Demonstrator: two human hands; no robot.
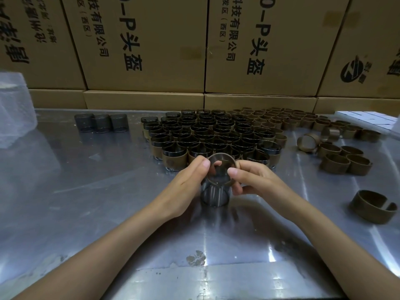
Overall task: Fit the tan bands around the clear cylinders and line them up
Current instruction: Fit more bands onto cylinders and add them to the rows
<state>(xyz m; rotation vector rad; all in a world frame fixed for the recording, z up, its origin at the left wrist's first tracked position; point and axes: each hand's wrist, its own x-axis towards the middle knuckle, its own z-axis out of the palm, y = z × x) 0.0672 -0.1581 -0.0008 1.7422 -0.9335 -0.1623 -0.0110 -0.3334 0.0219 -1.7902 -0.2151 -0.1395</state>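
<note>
Split tan band (220, 169) pinched by left hand (190, 182) and right hand (249, 180) over upright clear smoky cylinder (214, 194) on steel table (108, 202). Risk: uneven push cocks band, tips cylinder into finished rows (207, 135).

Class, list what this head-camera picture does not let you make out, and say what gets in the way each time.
- Near side of the tan band: hidden by the left hand and right hand fingers.
- Whether the band's ends have closed around the clear cylinder: too small to tell.
- Back rows of banded cylinders: hidden by the front rows.
- Plastic bag: cut off by the left edge.
- Carton print: cut off by the top edge.
</note>
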